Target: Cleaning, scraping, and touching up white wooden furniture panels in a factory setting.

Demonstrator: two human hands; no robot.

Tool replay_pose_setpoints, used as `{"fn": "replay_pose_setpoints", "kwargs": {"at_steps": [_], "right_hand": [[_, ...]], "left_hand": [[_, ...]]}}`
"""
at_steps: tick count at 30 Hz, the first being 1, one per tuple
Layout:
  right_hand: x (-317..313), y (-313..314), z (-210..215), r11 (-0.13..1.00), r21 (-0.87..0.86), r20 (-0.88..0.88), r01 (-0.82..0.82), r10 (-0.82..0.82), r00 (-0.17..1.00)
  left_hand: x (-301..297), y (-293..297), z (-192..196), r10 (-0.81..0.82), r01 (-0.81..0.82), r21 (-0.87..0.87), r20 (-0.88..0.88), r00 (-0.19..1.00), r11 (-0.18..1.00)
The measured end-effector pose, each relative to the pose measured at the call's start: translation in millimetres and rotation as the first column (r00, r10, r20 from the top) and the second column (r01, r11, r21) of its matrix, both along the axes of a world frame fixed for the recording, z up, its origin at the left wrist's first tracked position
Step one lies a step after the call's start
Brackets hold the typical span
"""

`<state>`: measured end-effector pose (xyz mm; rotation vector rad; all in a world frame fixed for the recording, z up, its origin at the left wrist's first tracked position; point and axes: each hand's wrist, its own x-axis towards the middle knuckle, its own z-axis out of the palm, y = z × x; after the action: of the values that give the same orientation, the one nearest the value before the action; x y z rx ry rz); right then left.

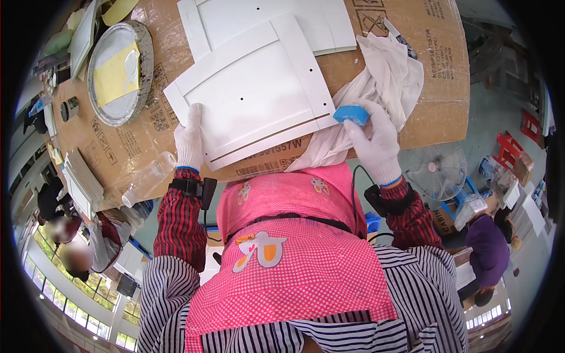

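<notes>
The white panel [253, 97] lies tilted on the counter [412, 70], its near corner past the edge; the left hand [189, 141] presses it flat, fingers released; the right hand [375, 141] has fingers clenched around a blue block [351, 114] over the cloth [388, 76]; a hard push could slide the panel off.

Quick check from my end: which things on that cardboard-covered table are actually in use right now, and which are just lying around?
In use:
- white panel, steadied by the left hand
- blue block, gripped in the right hand at the panel's edge
- white cloth, under the right hand

Lying about:
- second white panel
- round metal tray with a yellow sheet
- clear plastic bottle
- stack of white pieces
</notes>
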<state>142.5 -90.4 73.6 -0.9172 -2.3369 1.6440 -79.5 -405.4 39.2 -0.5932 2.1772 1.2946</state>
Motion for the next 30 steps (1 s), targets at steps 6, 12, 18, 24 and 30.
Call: {"fn": "replay_pose_setpoints", "kwargs": {"at_steps": [6,12,18,24,30], "right_hand": [[12,2,2,0.993,0.009,0.063,-0.119,0.118,0.991],[-3,4,-5,0.994,0.070,0.004,-0.081,0.081,0.997],[17,5,4,0.974,0.096,0.080,-0.205,0.198,0.977],[-14,4,-2,0.981,0.167,-0.101,-0.094,0.112,0.989],[2,0,16,0.917,0.279,0.084,-0.284,0.271,0.959]], "left_hand": [[1,2,5,-0.011,0.010,-0.042,-0.027,1.000,0.999],[-1,0,0,-0.005,0.005,-0.023,0.002,1.000,1.000],[1,8,8,-0.009,0.008,-0.053,-0.019,1.000,0.999],[0,2,-3,0.017,-0.017,-0.004,-0.005,1.000,1.000],[1,-2,-1,0.008,-0.007,0.004,-0.030,1.000,1.000]]}}
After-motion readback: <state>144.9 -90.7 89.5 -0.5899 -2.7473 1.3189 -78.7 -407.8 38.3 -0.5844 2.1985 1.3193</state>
